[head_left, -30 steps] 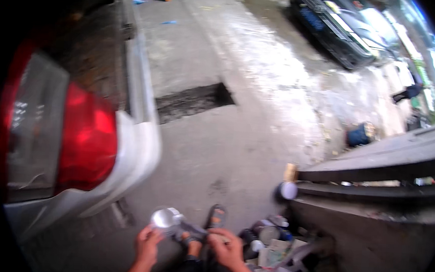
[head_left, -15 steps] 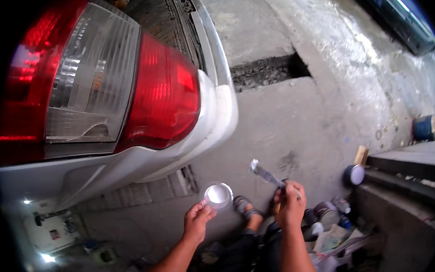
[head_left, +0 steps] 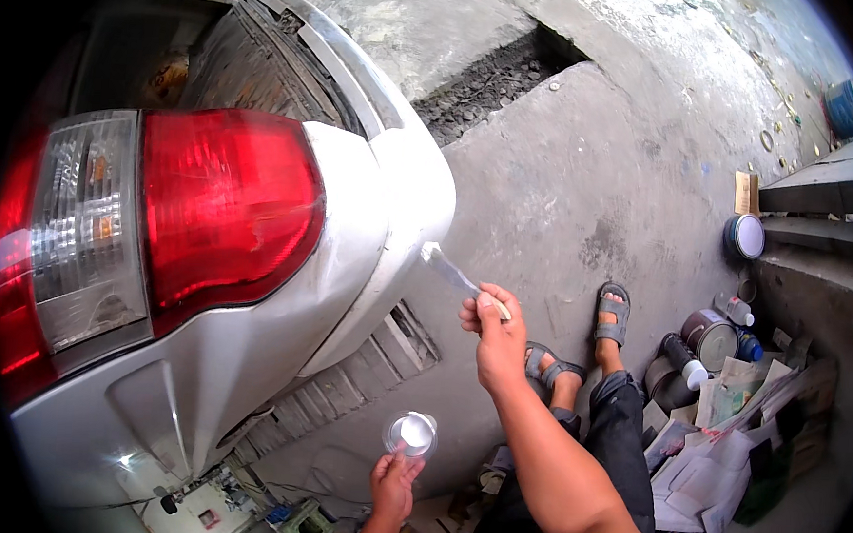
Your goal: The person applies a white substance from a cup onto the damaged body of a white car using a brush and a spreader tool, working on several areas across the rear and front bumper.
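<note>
I have the right hand reaching forward, closed round a scraper, its whitened end at the white bumper; contact I can't tell. My left hand, lower, pinches a clear cup holding something white.

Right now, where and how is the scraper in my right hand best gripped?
Probably by the pale handle end, coming from the lower right, where your right hand holds it. The scraper slants up and left, with its blade toward the vehicle's white rear corner, and white stuff coats the tip, so that end looks best avoided.
</note>
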The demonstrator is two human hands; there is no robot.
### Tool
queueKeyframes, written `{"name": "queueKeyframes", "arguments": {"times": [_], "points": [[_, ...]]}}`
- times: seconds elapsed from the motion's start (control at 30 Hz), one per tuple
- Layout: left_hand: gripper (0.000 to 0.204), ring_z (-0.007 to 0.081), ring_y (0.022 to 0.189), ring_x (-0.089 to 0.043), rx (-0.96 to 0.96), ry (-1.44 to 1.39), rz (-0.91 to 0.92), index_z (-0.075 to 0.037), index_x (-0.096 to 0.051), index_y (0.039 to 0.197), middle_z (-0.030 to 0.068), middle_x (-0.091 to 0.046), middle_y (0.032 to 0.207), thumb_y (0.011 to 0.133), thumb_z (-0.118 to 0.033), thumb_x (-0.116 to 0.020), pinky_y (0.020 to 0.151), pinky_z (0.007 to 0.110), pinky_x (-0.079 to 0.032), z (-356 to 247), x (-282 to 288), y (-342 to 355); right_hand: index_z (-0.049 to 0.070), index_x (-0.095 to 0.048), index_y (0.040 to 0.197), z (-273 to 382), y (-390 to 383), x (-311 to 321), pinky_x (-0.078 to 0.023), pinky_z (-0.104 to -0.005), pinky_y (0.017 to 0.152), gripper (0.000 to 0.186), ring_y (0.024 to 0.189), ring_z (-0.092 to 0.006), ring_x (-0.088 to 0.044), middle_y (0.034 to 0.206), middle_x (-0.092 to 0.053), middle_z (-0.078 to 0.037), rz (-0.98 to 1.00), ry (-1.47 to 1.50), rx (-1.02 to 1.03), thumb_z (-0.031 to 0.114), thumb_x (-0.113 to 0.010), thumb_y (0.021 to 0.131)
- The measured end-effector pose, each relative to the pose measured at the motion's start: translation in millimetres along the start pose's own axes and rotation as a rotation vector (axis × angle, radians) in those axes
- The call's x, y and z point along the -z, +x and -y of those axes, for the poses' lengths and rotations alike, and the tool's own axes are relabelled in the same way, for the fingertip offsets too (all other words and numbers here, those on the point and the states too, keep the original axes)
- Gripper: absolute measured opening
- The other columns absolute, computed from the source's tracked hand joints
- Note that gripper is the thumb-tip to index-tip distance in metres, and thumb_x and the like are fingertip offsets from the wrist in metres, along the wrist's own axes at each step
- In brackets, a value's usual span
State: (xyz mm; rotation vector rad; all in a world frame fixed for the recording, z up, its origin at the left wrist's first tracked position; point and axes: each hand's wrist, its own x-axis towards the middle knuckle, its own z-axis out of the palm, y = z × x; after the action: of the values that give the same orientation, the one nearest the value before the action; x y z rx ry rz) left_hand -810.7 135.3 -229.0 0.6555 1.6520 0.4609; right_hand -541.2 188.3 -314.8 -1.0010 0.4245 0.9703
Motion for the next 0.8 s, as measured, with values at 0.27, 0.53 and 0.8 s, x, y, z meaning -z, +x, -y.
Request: {"name": "queueKeyframes", "arguments": {"times": [0.27, 0.53, 0.8], "points": [[0.007, 0.0256, 0.094, -0.061, -0.023, 0.012, 0.058, -0.004, -0.052, 0.094, 0.0127, -0.056, 0.122, 0.092, -0.011, -0.050, 0.083, 0.040, -0.050, 2.6, 5.5, 0.2, 0.000, -0.052, 0.110, -38.3, -1.6, -2.7, -0.047, -0.0231, 0.066, 0.026, 0.073, -0.0099, -0.057, 0.084, -0.061, -0.006, 0.082, -0.099, -0.078, 0.019, -0.054, 0.092], [0.008, 0.0236, 0.090, -0.061, -0.057, -0.014, 0.086, -0.004, -0.052, 0.087, 0.0128, -0.053, 0.126, 0.093, -0.009, -0.048, 0.081, 0.040, -0.050, 0.3, -1.2, -0.7, 0.000, -0.053, 0.110, 5.9, 21.7, -5.2, -0.047, -0.0244, 0.069, 0.027, 0.076, -0.0117, -0.060, 0.083, -0.063, -0.008, 0.018, -0.077, 0.107, 0.019, -0.053, 0.091], [0.010, 0.0265, 0.098, -0.060, -0.043, 0.046, 0.085, -0.008, -0.049, 0.083, 0.0146, -0.053, 0.125, 0.092, -0.011, -0.050, 0.083, 0.041, -0.050, -2.2, -4.1, 0.0, 0.000, -0.056, 0.108, 10.2, 10.6, -6.6, -0.048, -0.0252, 0.071, 0.026, 0.077, -0.0110, -0.060, 0.083, -0.064, -0.007, 0.120, -0.212, 0.123, 0.020, -0.055, 0.090]]}}
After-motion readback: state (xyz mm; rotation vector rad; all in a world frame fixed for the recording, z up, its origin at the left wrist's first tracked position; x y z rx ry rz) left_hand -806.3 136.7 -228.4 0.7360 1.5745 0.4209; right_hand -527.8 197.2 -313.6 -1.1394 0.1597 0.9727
